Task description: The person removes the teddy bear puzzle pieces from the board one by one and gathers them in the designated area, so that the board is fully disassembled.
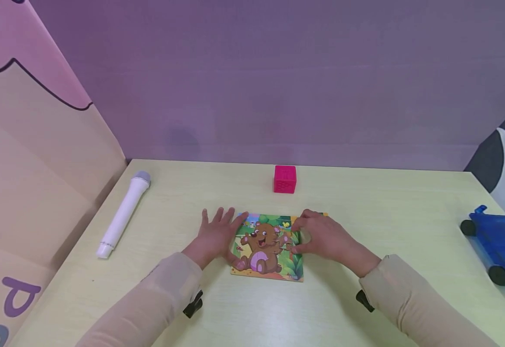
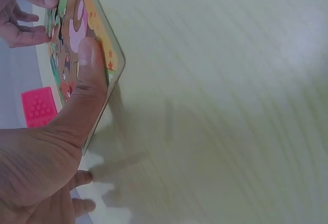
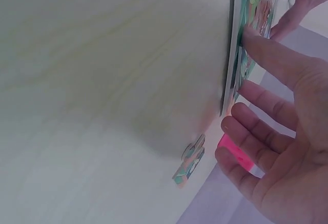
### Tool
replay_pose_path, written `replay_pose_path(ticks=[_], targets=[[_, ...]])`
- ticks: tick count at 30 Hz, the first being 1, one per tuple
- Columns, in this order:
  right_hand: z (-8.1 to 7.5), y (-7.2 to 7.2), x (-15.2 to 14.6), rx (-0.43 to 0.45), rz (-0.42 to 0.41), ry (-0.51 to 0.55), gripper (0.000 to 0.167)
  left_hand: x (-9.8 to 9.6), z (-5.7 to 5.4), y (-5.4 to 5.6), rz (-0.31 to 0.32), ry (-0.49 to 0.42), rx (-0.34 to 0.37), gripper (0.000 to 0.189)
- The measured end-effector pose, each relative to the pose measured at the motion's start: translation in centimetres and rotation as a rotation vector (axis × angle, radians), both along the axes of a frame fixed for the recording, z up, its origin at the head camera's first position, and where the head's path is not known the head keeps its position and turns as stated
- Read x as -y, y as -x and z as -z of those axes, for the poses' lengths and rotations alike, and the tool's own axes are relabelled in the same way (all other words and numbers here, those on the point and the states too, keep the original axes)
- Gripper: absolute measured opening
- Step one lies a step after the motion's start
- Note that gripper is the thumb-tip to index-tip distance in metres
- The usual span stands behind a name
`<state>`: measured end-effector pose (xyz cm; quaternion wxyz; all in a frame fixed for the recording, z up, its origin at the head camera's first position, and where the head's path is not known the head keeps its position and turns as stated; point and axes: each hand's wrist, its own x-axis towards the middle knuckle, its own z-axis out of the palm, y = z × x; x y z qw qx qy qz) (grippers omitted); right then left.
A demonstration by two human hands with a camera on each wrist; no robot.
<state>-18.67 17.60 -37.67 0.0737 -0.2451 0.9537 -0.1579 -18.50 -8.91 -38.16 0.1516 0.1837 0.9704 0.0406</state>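
Lying between and touching both hands point(image 1: 215, 238) point(image 1: 327, 237): a bear puzzle point(image 1: 264, 255)

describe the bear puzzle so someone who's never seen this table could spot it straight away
On the pale table, find the pink cube near the far edge. Nearer the person, between the left hand and right hand, lies the bear puzzle: unlike the one-coloured cube, it is flat, with a bright cartoon of a smiling brown bear.
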Motion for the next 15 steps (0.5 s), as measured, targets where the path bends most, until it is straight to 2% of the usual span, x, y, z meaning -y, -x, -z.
replay_pose_path(ticks=[7,15], targets=[[0.18,0.05,-0.13,-0.004,-0.002,-0.003,0.046,-0.2,-0.18,-0.25,-0.072,0.038,0.01,0.121],[-0.01,-0.19,-0.35,-0.077,-0.043,-0.016,0.046,-0.23,-0.3,-0.26,-0.118,0.004,0.054,0.121]])
